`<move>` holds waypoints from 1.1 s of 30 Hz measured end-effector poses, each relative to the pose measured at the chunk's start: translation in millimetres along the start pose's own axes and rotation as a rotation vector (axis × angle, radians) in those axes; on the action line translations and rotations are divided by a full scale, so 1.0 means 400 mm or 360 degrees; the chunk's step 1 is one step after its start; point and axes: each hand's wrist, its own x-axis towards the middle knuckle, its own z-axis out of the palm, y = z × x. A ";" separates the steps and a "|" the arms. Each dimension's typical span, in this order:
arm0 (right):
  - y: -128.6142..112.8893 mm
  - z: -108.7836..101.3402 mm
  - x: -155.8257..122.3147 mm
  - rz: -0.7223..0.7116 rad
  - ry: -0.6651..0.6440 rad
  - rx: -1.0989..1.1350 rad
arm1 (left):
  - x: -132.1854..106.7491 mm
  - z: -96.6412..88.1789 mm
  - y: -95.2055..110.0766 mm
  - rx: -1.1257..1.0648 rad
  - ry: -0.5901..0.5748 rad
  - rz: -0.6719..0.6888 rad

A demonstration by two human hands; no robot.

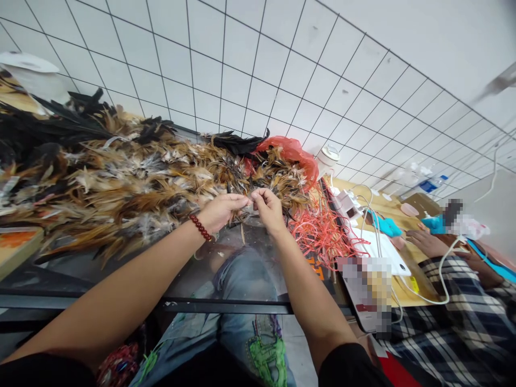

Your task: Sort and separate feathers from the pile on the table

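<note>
My left hand (221, 211) has thumb and fingers pinched together, and a dark red bead bracelet (201, 228) circles that wrist. Almost touching it, my right hand (266, 208) is curled with thumb against forefinger. Something small and pale shows between the fingertips, too small to name. Brown and tan feathers (133, 188) lie in a long thick heap just behind both hands. Black feathers (52, 126) cover its far left end. To the right of my right hand is a tangle of red-orange cords (318, 228).
A red plastic bag (292, 156) lies behind the feathers against a wire grid. On the right stand a white power strip (347, 207) with cables and a phone (363, 295) at the table edge. A co-worker in a plaid sleeve (455, 290) sits there. A tray (20, 247) is at left.
</note>
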 end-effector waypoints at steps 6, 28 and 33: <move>-0.016 -0.031 0.016 0.0086 0.0022 0.0166 | 0.004 -0.006 -0.012 0.0293 -0.0059 0.0127; -0.033 -0.041 0.015 0.0179 -0.0405 0.0173 | -0.002 -0.010 0.000 0.0590 -0.0303 0.0173; -0.022 -0.023 0.012 0.0269 -0.0228 0.0358 | 0.009 -0.015 0.001 0.1141 -0.0249 0.0722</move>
